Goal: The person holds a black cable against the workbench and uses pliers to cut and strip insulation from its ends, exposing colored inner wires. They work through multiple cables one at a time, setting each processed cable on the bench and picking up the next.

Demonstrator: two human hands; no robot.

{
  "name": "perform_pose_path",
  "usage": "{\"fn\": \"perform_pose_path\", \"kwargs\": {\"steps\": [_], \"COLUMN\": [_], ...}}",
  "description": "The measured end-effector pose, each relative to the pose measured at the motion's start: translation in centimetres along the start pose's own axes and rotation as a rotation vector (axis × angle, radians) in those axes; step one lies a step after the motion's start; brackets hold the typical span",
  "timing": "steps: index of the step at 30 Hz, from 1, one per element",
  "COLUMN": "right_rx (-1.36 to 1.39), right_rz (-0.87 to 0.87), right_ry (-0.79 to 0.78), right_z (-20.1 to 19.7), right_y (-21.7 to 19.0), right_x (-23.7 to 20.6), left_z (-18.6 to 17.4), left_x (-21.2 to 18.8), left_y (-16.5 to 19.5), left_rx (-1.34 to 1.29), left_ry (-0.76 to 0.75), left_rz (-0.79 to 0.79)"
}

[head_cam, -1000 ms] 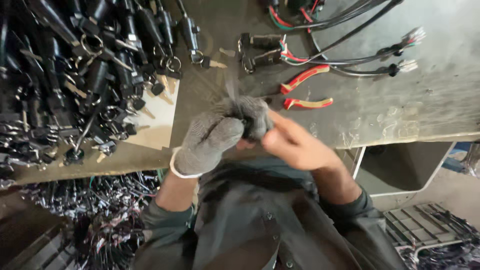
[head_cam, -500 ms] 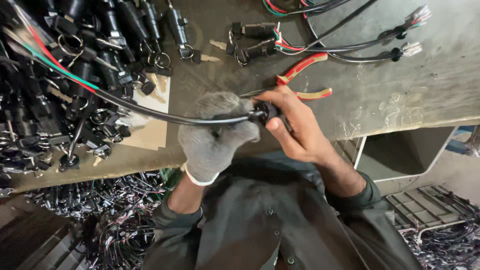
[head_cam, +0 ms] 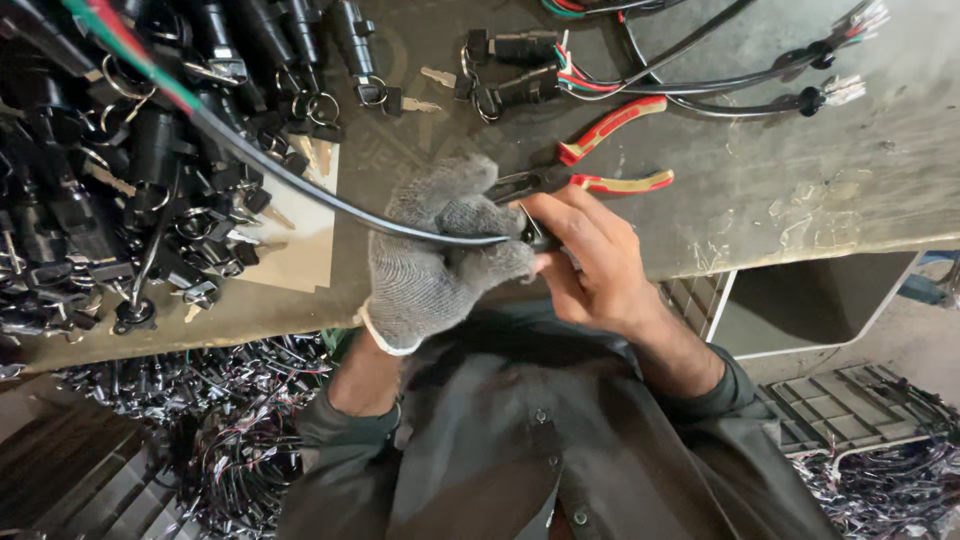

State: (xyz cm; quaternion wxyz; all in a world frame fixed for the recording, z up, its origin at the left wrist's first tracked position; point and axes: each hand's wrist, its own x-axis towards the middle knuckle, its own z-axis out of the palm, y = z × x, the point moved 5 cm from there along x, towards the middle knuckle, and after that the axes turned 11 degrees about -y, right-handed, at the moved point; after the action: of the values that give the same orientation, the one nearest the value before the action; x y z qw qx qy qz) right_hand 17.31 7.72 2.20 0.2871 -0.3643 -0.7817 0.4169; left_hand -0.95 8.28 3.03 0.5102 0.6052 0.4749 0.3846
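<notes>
cable [head_cam: 300,180] end hidden between hands, blurred

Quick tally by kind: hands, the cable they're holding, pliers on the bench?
Gloved left hand: 1
Bare right hand: 1
Black cable held in both hands: 1
Red-handled pliers lying on the bench: 1
Total: 4

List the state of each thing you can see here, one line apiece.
left hand: gloved, closed around the black cable
right hand: bare, pinching the cable's end
black cable: held, curving up to the left
red-handled pliers: lying on the workbench, handles apart
pile of black switches with keys: heaped, untouched
</notes>
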Motion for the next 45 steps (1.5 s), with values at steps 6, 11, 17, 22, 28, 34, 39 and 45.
{"fn": "perform_pose_path", "kwargs": {"steps": [6, 11, 17, 22, 28, 34, 39, 45], "right_rx": [0.552, 0.857, 0.568, 0.474, 1.375, 0.865, 0.597, -0.781], "right_rz": [0.313, 0.424, 0.194, 0.272, 0.295, 0.182, 0.124, -0.017], "right_ry": [-0.061, -0.195, -0.148, -0.519, -0.598, -0.120, 0.117, -0.161], "right_z": [1.2, 2.0, 1.8, 3.6, 6.3, 5.8, 2.8, -3.8], "right_y": [2.2, 2.8, 2.7, 4.8, 4.5, 4.5, 0.7, 0.0], "right_x": [-0.2, -0.8, -1.2, -2.5, -4.2, -2.6, 0.8, 2.3], "left_z": [0.8, 1.3, 1.4, 0.6, 0.4, 2.2, 2.5, 0.5], "left_x": [-0.8, -1.1, -0.4, 0.8, -0.2, 0.5, 0.6, -0.9], "left_y": [0.2, -0.5, -0.3, 1.2, 1.7, 0.3, -0.9, -1.9], "left_rx": [0.302, 0.425, 0.094, 0.076, -0.097, -0.291, -0.438, -0.462], "left_ry": [0.007, 0.001, -0.265, -0.375, -0.324, -0.200, -0.183, 0.004], "left_rz": [-0.025, 0.065, 0.309, 0.317, 0.329, 0.148, -0.073, 0.091]}}
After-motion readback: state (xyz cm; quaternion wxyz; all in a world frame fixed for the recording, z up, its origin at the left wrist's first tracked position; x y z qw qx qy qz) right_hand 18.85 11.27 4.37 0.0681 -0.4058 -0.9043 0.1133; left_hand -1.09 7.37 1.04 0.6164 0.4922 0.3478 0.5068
